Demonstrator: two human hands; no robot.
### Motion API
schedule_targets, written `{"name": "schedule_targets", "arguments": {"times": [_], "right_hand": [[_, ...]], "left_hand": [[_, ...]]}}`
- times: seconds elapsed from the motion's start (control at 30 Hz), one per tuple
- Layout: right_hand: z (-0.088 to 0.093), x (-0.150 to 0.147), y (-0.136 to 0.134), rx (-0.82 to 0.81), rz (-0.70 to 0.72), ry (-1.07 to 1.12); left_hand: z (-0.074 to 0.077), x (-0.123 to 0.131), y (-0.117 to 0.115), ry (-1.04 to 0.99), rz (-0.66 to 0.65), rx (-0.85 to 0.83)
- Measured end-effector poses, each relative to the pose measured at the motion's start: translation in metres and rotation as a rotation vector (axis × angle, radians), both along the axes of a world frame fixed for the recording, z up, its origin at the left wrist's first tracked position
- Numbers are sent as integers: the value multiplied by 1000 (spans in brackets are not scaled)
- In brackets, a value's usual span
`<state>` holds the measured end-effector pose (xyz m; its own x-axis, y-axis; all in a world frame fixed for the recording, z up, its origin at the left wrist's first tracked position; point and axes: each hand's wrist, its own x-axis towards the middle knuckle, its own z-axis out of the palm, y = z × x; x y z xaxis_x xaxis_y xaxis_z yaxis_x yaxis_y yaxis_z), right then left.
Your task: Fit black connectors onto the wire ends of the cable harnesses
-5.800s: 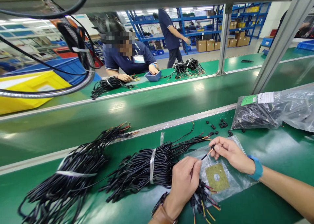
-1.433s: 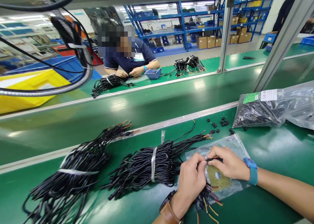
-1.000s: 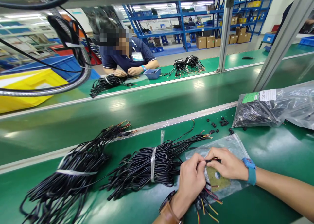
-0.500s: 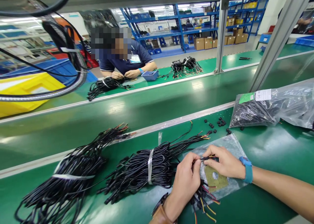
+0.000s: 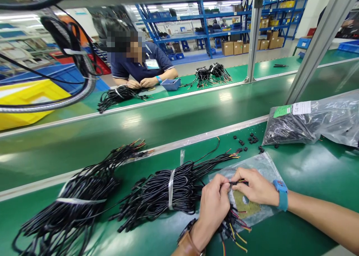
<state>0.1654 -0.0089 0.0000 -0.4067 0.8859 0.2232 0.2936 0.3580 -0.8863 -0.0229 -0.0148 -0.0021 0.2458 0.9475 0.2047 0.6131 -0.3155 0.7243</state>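
Note:
My left hand (image 5: 215, 200) pinches a thin black cable (image 5: 233, 182), and my right hand (image 5: 254, 185) grips its other part, where coloured wire ends show. Both hands are over a clear plastic bag (image 5: 269, 166) with a yellowish piece (image 5: 246, 207) that has a hole. Below my left hand lie loose black cables with red and yellow wire ends (image 5: 234, 226). A banded bundle of black cables (image 5: 159, 192) is just left of my left hand. Farther left rests a second banded bundle (image 5: 75, 200).
Small black parts (image 5: 252, 139) are scattered behind the bag. A large clear bag of black parts (image 5: 291, 125) sits at the right. Metal posts (image 5: 252, 42) rise beyond. Across the bench, a person (image 5: 140, 67) handles cables beside a blue tray (image 5: 171, 84).
My hands keep nearly the same place and hold on the cable. The person across the bench has shifted slightly, and the view has tilted a little.

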Motion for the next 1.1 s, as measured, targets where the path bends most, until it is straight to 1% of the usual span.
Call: {"name": "schedule_targets", "arguments": {"times": [0.33, 0.53, 0.7, 0.8, 0.83, 0.9, 1.0, 1.03, 1.1], "right_hand": [[2, -7, 1, -52, -19, 9], [5, -4, 1, -48, -1, -30], [5, -4, -2, -43, 0, -38], [8, 3, -2, 7, -11, -1], [10, 8, 0, 46, -40, 21], [14, 20, 8, 138, -151, 36], [13, 40, 29, 258, -346, -55], [10, 46, 37, 293, -384, -108], [1, 53, 48, 350, -386, -235]], "left_hand": [[3, 0, 0, 12, -8, -41], [6, -1, -1, -16, -24, -35], [3, -2, -1, -29, -24, -13], [4, -2, -3, -35, -29, 7], [5, -2, -4, -33, -30, 20], [10, -3, -6, -9, -45, 83], [17, -6, -7, 65, -121, 255], [19, -8, -7, 95, -149, 315], [19, -10, -4, 157, -165, 411]]}}
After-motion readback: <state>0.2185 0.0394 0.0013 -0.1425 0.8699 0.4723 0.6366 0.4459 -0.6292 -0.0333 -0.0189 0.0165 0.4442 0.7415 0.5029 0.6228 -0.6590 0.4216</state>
